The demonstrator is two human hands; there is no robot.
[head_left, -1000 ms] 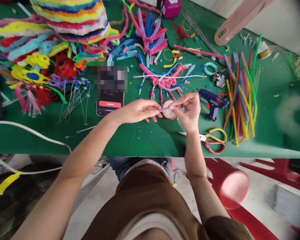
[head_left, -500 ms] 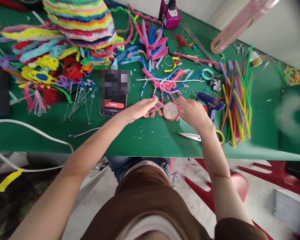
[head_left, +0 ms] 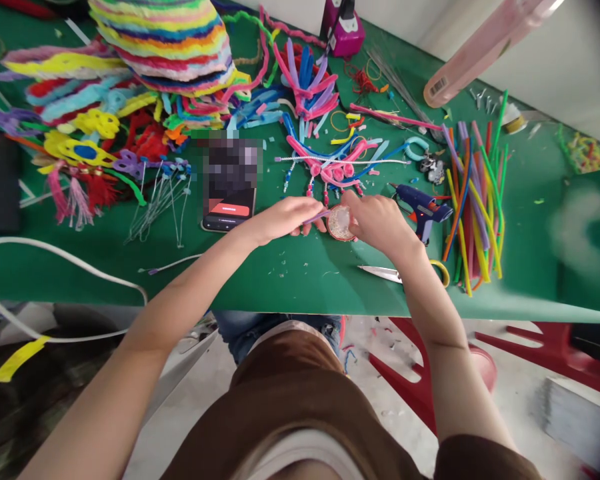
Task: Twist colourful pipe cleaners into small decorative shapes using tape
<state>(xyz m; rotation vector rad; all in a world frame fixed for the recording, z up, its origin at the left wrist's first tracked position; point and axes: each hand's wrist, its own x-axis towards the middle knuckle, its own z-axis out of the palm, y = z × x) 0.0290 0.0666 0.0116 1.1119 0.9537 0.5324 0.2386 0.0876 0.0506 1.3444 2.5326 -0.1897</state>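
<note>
My left hand [head_left: 280, 219] pinches a short purple pipe cleaner piece [head_left: 314, 217] just above the green table [head_left: 280, 280]. My right hand [head_left: 377, 220] rests over the right side of a small round tin [head_left: 339, 222] with pale contents; its fingertips touch the tin's rim or reach into it. Whether they hold anything is hidden. Just beyond the tin lies a pink and blue pipe cleaner ornament with beaded dangles [head_left: 330, 167].
A phone [head_left: 229, 197] lies left of my hands. A blue glue gun [head_left: 423, 207] and a bundle of coloured pipe cleaners [head_left: 473, 200] are to the right. Scissors [head_left: 405, 272] lie near the front edge. Colourful pipe cleaner crafts [head_left: 130, 87] fill the back left.
My right hand let go of the purple piece and dropped to the round tin, covering part of it. My left hand stays put with the piece.
</note>
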